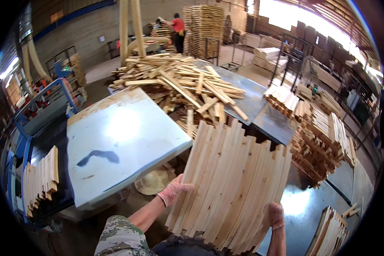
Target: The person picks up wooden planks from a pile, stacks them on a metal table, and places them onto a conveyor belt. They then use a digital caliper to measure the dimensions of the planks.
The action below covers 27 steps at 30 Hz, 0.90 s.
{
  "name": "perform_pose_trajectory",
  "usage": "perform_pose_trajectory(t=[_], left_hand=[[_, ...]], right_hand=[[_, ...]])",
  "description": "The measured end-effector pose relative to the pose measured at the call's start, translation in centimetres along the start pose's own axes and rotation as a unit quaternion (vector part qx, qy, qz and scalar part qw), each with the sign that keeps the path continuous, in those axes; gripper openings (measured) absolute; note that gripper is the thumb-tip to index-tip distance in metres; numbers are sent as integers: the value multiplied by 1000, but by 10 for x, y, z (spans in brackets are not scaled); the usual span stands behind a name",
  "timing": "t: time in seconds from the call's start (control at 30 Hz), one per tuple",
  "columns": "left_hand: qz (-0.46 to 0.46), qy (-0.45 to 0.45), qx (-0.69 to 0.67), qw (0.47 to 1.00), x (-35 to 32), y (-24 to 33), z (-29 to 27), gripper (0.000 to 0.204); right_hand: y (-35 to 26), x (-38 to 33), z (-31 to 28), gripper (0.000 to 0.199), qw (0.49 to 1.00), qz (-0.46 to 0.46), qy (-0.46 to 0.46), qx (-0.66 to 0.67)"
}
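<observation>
A wide row of pale wooden strips (230,183), laid side by side with uneven ends, is pressed between my two gloved hands in front of me. My left hand (175,191), in a pink-and-white knit glove, grips the left edge of the row with its thumb over the top. On the opposite edge, lower down, my right hand (276,215) is closed against the outermost strip. Most of its fingers are hidden by the wood. Just beyond the row lies a heap of loose wooden strips (179,81).
A pale blue-white tabletop (123,145) stands at left, beside a blue-framed machine with more strips (42,179). To the right are stacked strips (315,145) on a metal table and another bundle (328,232). A straw hat (151,181) lies below the tabletop. A person (178,32) works far back.
</observation>
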<state>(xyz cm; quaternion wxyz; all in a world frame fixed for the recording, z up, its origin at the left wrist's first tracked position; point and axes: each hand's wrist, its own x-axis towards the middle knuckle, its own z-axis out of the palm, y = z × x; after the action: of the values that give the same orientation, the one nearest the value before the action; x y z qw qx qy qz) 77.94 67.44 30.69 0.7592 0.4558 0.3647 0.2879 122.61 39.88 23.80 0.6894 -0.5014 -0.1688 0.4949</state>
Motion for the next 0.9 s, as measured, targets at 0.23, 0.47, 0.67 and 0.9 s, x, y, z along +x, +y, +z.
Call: perform_pose_trajectory(t=[0.23, 0.47, 0.67, 0.9], left_hand=[[55, 143, -129, 980, -124, 72, -184, 67], [78, 327, -152, 930, -203, 48, -336, 66], [36, 426, -106, 898, -226, 42, -424, 58], [4, 463, 106, 880, -212, 106, -482, 82]], right_hand=[[28, 93, 275, 18, 964, 129, -199, -117], [111, 162, 492, 35, 917, 235, -304, -105], [190, 204, 616, 41, 895, 251, -303, -212], [221, 233, 691, 43, 878, 244, -353, -210]])
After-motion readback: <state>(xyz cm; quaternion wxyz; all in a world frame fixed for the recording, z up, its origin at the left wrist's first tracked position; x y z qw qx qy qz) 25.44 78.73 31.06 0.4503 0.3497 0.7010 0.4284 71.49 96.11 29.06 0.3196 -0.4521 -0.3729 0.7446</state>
